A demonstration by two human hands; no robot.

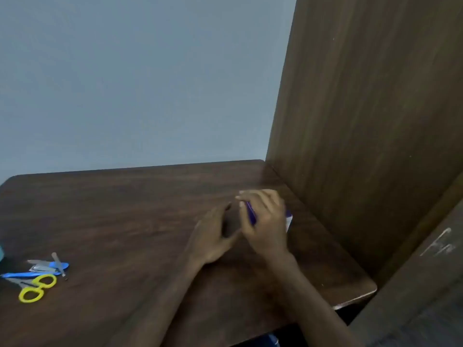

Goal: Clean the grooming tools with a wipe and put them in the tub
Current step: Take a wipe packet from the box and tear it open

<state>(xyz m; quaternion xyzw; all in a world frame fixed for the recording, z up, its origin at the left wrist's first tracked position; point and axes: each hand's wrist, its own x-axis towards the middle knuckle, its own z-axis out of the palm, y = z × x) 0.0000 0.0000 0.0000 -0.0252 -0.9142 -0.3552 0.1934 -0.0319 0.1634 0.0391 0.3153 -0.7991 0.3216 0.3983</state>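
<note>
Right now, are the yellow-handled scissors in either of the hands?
No, the yellow-handled scissors lie on the dark wooden table, far from both hands.

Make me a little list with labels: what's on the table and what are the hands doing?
table: dark wooden table
tools: yellow-handled scissors, nail clipper, blue-handled tools, a small metal tool, lying close together at the left edge
right hand: on a purple-and-white packet, fingers curled over it
left hand: beside the right one, fingers loosely curled, holding nothing visible
tub: only a teal corner shows at the far left; cannot tell what it is
</note>
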